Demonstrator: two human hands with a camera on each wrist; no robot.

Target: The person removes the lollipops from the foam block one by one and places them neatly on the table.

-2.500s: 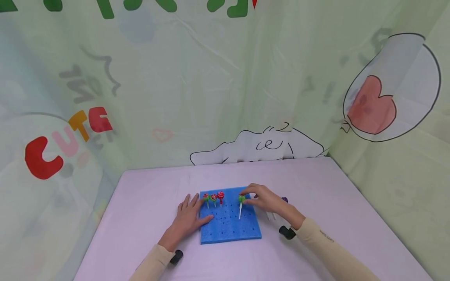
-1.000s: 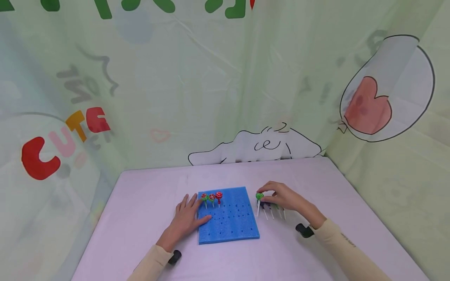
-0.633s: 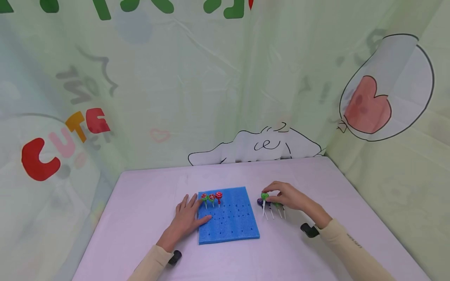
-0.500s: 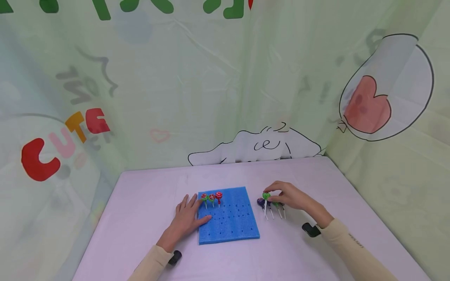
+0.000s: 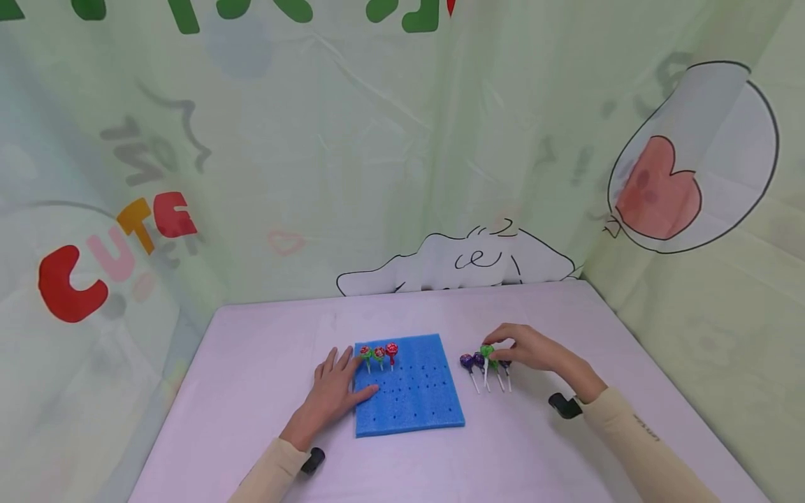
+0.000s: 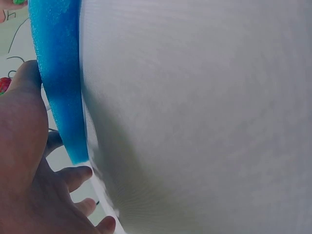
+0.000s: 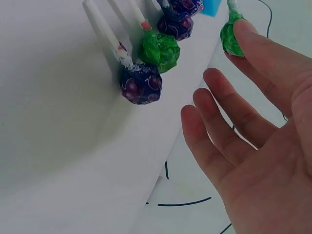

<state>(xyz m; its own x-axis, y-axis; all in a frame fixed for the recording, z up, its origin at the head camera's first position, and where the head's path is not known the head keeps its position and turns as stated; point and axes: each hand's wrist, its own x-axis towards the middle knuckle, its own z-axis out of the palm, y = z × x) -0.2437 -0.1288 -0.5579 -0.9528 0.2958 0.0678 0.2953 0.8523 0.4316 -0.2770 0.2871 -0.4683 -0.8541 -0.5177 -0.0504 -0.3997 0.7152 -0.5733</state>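
Note:
A green-wrapped lollipop [image 5: 487,351] is pinched by its head between thumb and forefinger of my right hand [image 5: 528,348], white stick pointing down. In the right wrist view this lollipop [image 7: 233,38] hangs above a row of others: purple lollipops [image 7: 141,84] and a green lollipop [image 7: 160,50] lying on the table. My left hand [image 5: 333,391] rests with spread fingers on the left edge of the blue foam board [image 5: 418,402], thumb across its top. Two red-and-green lollipops [image 5: 379,353] and a red lollipop [image 5: 392,349] stand upright in the board's far left holes.
Rows of small holes dot the foam board. A pale lilac cloth covers the table [image 5: 283,335], and a printed curtain [image 5: 377,154] hangs behind it and along both sides. Each wrist carries a black camera [image 5: 564,406].
My right hand has carried the green lollipop from above the board rightward, over the row of lollipops, uncovering purple ones. My left hand has stayed on the board.

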